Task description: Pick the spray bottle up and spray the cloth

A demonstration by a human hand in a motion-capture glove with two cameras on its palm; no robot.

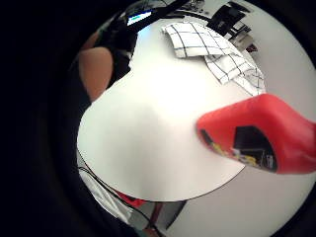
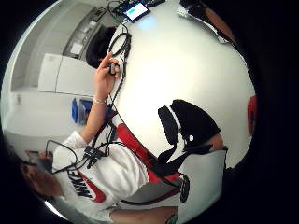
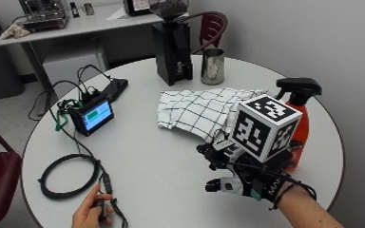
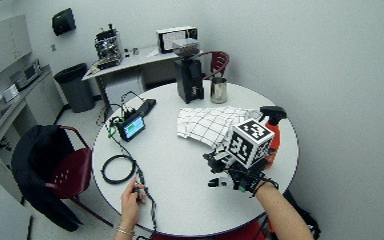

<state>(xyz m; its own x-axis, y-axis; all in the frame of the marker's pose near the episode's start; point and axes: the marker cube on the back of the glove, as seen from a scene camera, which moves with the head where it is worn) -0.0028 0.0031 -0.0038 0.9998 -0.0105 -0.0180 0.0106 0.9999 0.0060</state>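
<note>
A red spray bottle (image 3: 299, 124) with a black trigger head stands upright near the right edge of the round white table (image 3: 151, 156). A white cloth with a black check (image 3: 198, 111) lies crumpled just left of it, toward the table's middle. My gloved right hand (image 3: 245, 183) hovers over the table right beside the bottle, on the near left side, fingers relaxed and holding nothing. The little finger side palm view shows the bottle (image 1: 266, 133) close by, with the cloth (image 1: 212, 47) beyond it. In the thumb side palm view only a red sliver of the bottle (image 2: 252, 114) shows past the thumb (image 2: 191, 121).
At the table's far side stand a black coffee grinder (image 3: 173, 47) and a metal cup (image 3: 212, 66). A small screen device (image 3: 92, 116) and a coiled black cable (image 3: 69, 175) lie on the left. The bare left hand (image 3: 94, 213) rests at the near edge, holding a small piece on the cable.
</note>
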